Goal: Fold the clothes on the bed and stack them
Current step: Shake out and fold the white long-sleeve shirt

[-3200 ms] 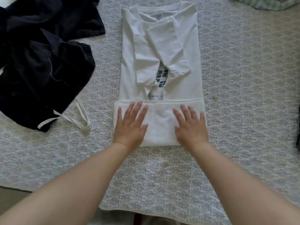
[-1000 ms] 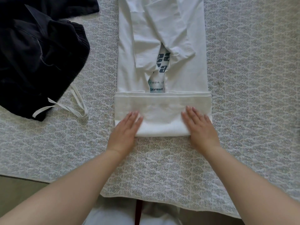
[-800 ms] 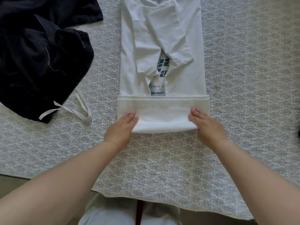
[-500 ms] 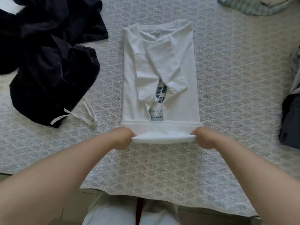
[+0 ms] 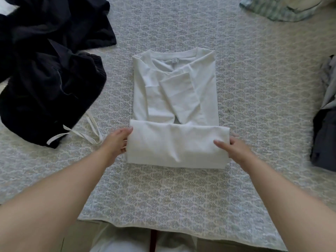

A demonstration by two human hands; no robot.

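The white shirt [image 5: 174, 99] lay mid-bed [image 5: 254, 88], its print hidden under the folded-up lower part. The left hand [image 5: 116, 142] and right hand [image 5: 234, 148] pinched that fold's ends, fingers mostly tucked beneath. Left of the shirt lay dark clothes [image 5: 45, 73]; right of it, a grey pile [image 5: 325, 135] was cut off.

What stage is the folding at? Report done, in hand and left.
Done: the white shirt has its sides and sleeves folded in. In hand: the left hand and right hand grip its rolled-up bottom section, partway up. Left: finishing that fold, then the dark clothes lying unfolded, the garments at the right edge, and stacking.
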